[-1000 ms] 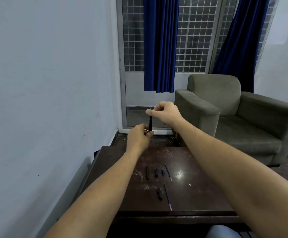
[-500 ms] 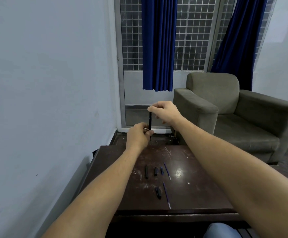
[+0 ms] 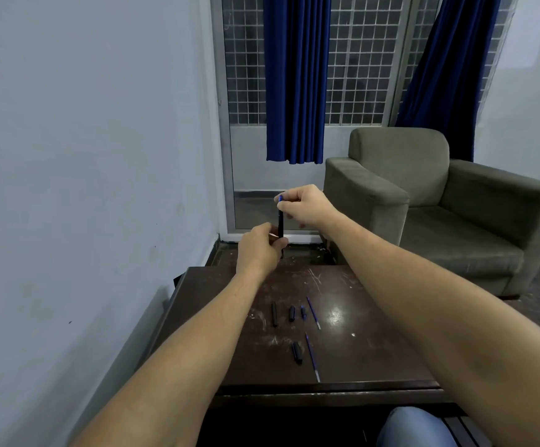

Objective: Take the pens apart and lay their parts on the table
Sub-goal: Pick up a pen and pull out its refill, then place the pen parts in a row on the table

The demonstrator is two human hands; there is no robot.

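Hands work together in the air above the tabletop's (image 3: 375, 350) far edge: the right hand (image 3: 307, 204) pinches the blue top end of a slim black pen (image 3: 281, 224), and the left hand (image 3: 259, 250) grips its lower end. The pen stands upright. Below, black pieces (image 3: 274, 314) and two thin blue refills (image 3: 313, 312) lie on the tabletop.

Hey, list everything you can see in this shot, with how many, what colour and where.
table: one, dark brown, before the person
pen: one, black with blue top, held upright above the table's far edge
short pen pieces: four, dark, on the table, three in a row, one nearer
refills: two, blue, on the table, right of the pieces
armchair: one, grey-green, beyond the table, right
curtains: two, blue, at the window
left hand: one, grips the pen's lower end
right hand: one, pinches the pen's top
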